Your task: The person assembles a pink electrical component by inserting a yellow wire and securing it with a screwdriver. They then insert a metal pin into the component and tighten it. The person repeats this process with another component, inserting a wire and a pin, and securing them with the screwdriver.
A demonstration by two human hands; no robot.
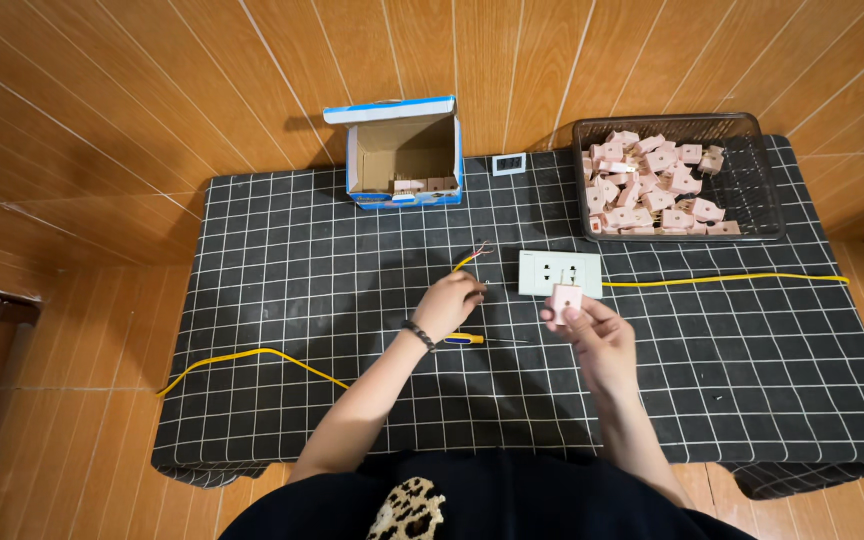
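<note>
I hold a small pink plastic plug adapter (566,298) pinched upright between the thumb and fingers of my right hand (592,330), just in front of the white rectangular socket plate (559,273) that lies flat on the black grid-patterned mat (282,300). My left hand (447,305) is closed around the stripped end of a yellow cable (252,357), whose bare strands poke out past my fingertips toward the plate.

I judge this to be the wiring step: part in one hand, conductor in the other, the two not yet brought together. Joining them would call for a steady grip and fine alignment of the strands with the adapter's terminals, which I cannot see from here.

Both forearms reach forward from my lap, wrists raised slightly off the mat, hands near each other but apart. A screwdriver with a yellow and blue handle (464,339) lies on the mat between them. A second yellow cable (722,279) runs right from the plate. Farther back stand an open blue and white cardboard box (404,150) and a dark wire basket (764,180) heaped with more pink adapters (647,180).
</note>
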